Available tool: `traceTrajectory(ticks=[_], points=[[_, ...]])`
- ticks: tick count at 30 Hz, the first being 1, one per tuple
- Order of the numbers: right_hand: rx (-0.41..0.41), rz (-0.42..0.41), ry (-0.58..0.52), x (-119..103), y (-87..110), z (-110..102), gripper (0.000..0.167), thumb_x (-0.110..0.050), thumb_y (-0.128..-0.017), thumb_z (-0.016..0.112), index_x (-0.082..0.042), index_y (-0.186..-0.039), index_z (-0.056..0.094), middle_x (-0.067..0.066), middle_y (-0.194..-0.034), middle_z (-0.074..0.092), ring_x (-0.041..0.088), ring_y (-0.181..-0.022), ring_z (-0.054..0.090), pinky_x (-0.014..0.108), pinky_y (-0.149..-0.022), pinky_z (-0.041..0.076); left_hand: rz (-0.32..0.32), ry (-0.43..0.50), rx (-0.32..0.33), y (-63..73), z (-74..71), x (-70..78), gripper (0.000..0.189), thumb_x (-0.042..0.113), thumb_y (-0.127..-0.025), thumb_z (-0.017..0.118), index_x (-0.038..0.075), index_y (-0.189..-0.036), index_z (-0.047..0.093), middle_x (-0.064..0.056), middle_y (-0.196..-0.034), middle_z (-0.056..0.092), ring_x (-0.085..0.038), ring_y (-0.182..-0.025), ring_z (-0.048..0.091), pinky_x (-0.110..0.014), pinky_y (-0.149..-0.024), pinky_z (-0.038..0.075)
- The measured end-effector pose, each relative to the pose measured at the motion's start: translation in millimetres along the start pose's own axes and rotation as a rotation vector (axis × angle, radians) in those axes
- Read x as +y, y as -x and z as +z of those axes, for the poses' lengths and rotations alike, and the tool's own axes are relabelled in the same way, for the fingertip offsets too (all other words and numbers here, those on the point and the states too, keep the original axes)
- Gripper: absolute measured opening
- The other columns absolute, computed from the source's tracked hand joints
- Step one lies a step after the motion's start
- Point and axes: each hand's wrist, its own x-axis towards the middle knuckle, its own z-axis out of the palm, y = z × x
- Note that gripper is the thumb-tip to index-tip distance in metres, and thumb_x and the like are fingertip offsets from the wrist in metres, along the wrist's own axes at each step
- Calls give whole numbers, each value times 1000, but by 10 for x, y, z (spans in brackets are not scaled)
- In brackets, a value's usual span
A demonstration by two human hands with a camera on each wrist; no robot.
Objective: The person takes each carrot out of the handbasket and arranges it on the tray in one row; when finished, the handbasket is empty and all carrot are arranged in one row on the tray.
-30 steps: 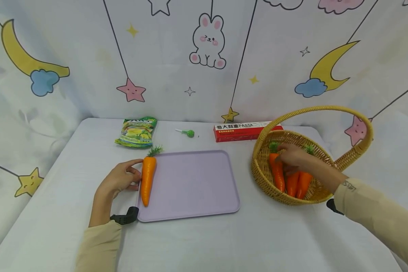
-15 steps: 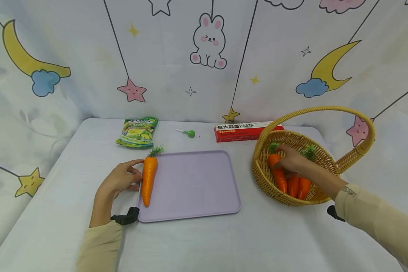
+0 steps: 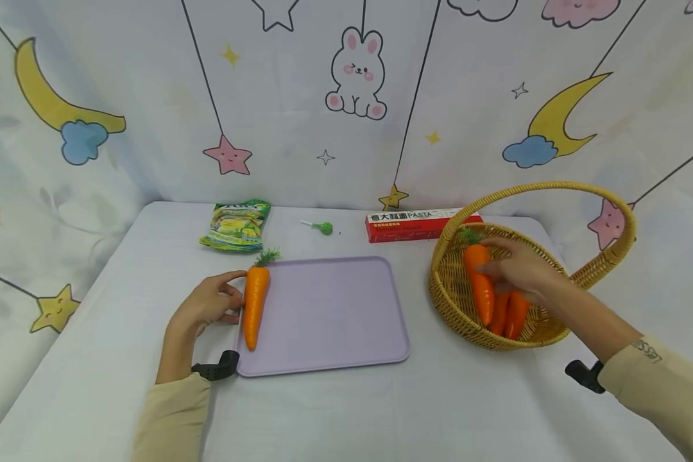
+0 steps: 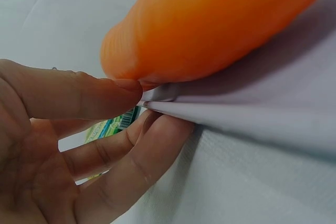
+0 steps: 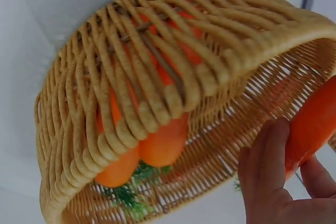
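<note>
A lilac tray lies on the white table, with an orange carrot along its left side. At that left edge, my left hand pinches the tray rim between thumb and fingers; the left wrist view shows the thumb close by the carrot's thick end. My right hand is over the wicker basket and grips a carrot near its leafy top, thumb and fingers on either side. Two more carrots lie in the basket, partly hidden by the hand; the right wrist view shows them through the weave.
Along the back of the table are a green snack bag, a green lollipop and a red pasta box. The basket's tall handle arches over its opening. A patterned cloth hangs behind.
The right hand has raised the left-most carrot a little from the basket floor and shifted slightly to the right with it. The left hand stays at the tray's edge.
</note>
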Motion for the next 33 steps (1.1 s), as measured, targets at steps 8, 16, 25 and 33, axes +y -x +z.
traceTrajectory(ticks=[8, 16, 25, 33], points=[[37, -44, -9, -73, 377, 22, 72, -15, -103, 60, -6, -162, 20, 33, -143, 41, 21, -94, 65, 36, -84, 62, -2, -9, 11, -7, 2, -7, 63, -7, -97, 55, 3, -156, 37, -22, -114, 52, -28, -87, 61, -36, -74, 64], [33, -82, -36, -250, 727, 431, 67, -13, -99, 66, -5, -157, 32, 35, -137, 46, 29, -93, 67, 40, -78, 63, -4, -12, 13, -1, -2, 11, 63, -8, -98, 55, 3, -157, 37, -23, -116, 52, -28, -88, 61, -36, -74, 64], [17, -84, -119, -404, 801, 935, 69, -12, -98, 67, -9, -158, 33, 31, -136, 49, 29, -102, 65, 37, -80, 63, -9, -4, 12, -4, -5, -10, 63, -5, -98, 56, 6, -157, 37, -23, -118, 53, -28, -90, 61, -34, -75, 63], [-8, -95, -187, -545, 626, 1488, 62, -7, -97, 66, -10, -153, 39, 28, -138, 50, 38, -112, 64, 46, -82, 63, -17, -8, 33, -22, 0, 4, 61, -6, -98, 55, 6, -156, 40, -22, -116, 54, -28, -89, 61, -34, -74, 63]])
